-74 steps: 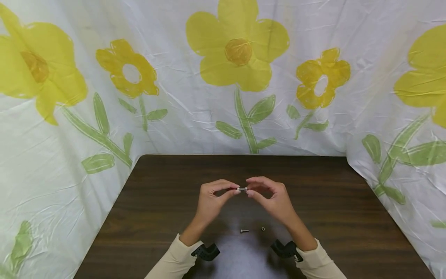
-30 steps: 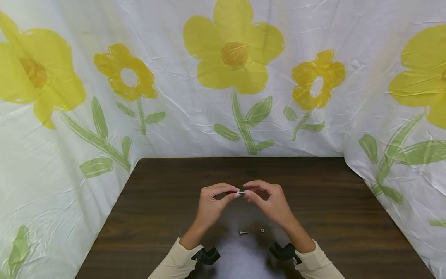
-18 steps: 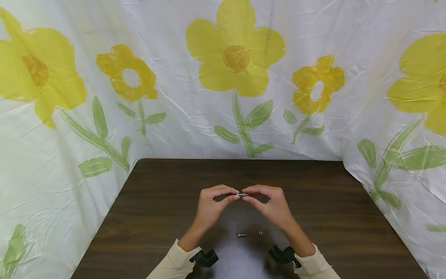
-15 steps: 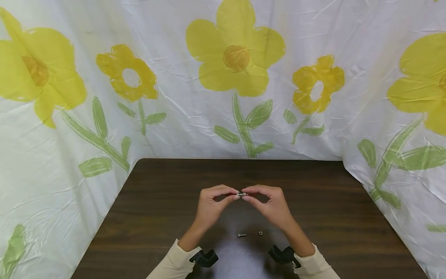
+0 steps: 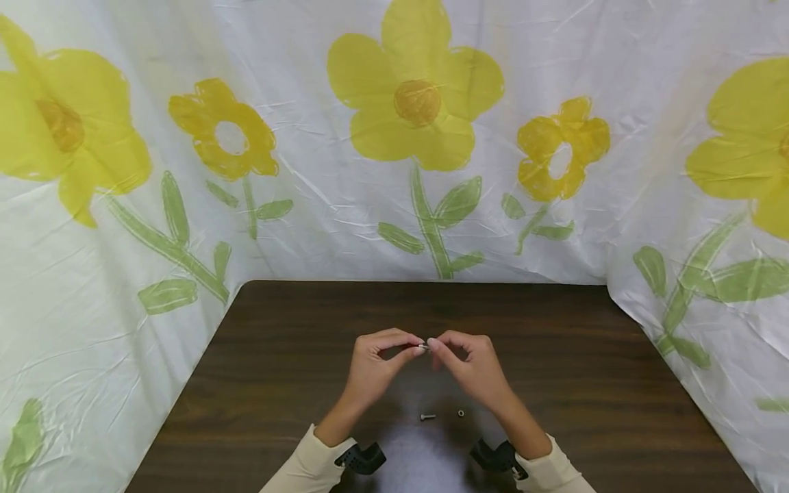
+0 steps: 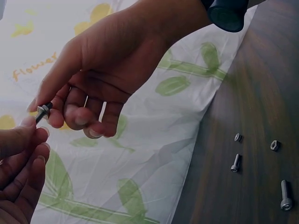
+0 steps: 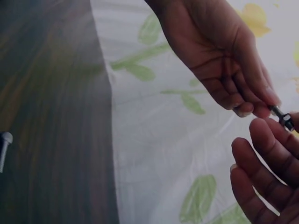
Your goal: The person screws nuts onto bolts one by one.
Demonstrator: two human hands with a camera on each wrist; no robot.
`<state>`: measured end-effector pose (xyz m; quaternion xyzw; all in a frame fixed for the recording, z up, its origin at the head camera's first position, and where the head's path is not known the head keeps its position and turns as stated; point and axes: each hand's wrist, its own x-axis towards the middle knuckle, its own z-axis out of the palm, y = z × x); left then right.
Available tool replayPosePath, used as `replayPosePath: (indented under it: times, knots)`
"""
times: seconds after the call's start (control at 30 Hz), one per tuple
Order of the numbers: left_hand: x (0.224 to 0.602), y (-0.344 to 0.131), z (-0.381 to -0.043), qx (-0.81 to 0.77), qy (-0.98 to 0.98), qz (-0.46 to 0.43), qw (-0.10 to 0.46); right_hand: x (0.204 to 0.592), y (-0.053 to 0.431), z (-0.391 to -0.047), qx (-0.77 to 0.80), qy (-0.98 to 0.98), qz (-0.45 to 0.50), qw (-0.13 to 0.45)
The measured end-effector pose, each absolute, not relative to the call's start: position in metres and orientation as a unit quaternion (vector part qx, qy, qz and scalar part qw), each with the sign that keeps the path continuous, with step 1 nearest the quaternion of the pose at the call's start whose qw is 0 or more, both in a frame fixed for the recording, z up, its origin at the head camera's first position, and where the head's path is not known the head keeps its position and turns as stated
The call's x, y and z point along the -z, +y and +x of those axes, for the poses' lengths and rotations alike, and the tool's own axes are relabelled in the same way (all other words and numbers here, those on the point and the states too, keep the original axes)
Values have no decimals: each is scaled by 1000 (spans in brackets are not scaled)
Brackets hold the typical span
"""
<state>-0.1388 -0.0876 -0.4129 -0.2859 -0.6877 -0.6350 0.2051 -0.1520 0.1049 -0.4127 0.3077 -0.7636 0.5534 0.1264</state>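
Note:
A small metal bolt [image 6: 39, 116] with a nut [image 6: 44, 110] on its shank is held above the table, lying roughly sideways between both hands. One end of the bolt is pinched between thumb and index finger of my left hand [image 5: 372, 363]. At the other end, thumb and index finger of my right hand [image 5: 477, 366] pinch around the nut, whose metal also shows in the right wrist view. The other right fingers [image 7: 266, 179] are loosely bent. Fingertips hide parts of the bolt, and its thread is too small to follow.
On the dark wooden table [image 5: 277, 370] lie a loose bolt [image 5: 428, 416] and a loose nut [image 5: 461, 413], nearer the body than the hands. The left wrist view shows another bolt [image 6: 286, 196] and nut [image 6: 274, 145]. A flowered white cloth [image 5: 308, 226] hangs around the table.
The right fingers spread and closed again at the nut's end and have now turned, the thumb moving over. The left hand keeps its pinch. The view shifted slightly; the loose pieces stay put.

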Motion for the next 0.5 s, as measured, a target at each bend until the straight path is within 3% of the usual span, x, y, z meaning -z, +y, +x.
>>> replayPosePath:
  times: [0.3, 0.5]
  knots:
    - [410, -88, -139, 629, -686, -291, 222, 395, 102, -141, -550, -768, 297, 138]
    - [417, -90, -143, 632, -684, -279, 234, 415, 106, -157, -521, -736, 371, 224]
